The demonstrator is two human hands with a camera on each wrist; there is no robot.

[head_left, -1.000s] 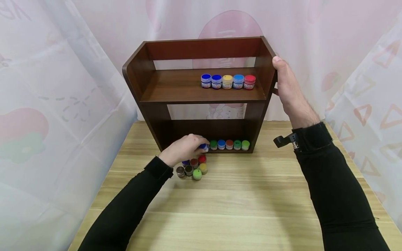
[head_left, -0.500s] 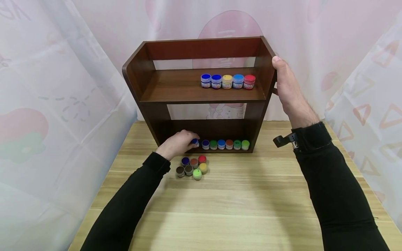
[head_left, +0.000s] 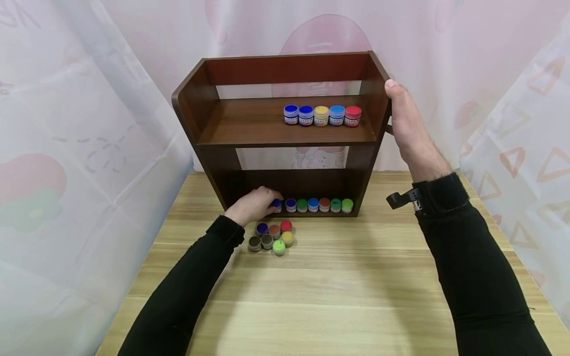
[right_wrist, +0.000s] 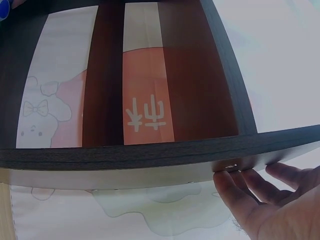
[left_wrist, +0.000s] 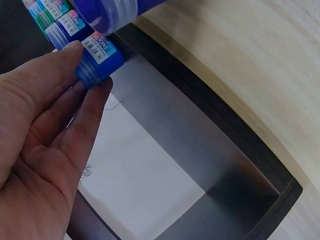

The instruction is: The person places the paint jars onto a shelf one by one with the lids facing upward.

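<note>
In the head view, my left hand pinches a blue paint jar at the left end of the lower shelf's row. The left wrist view shows thumb and fingertips around this blue jar, which stands beside a darker blue jar. My right hand holds the right side of the dark brown wooden rack, thumb at its edge. In the right wrist view, fingers touch the outer face of the side panel.
Several jars, among them a yellow jar and a red jar, line the upper shelf's right half. On the wooden table, in front of the rack, a loose cluster includes a light green jar and a brown jar. Printed curtains surround the table.
My left hand has moved left with the blue jar, from before the row to its left end on the lower shelf. The right hand stays at the rack's side.
</note>
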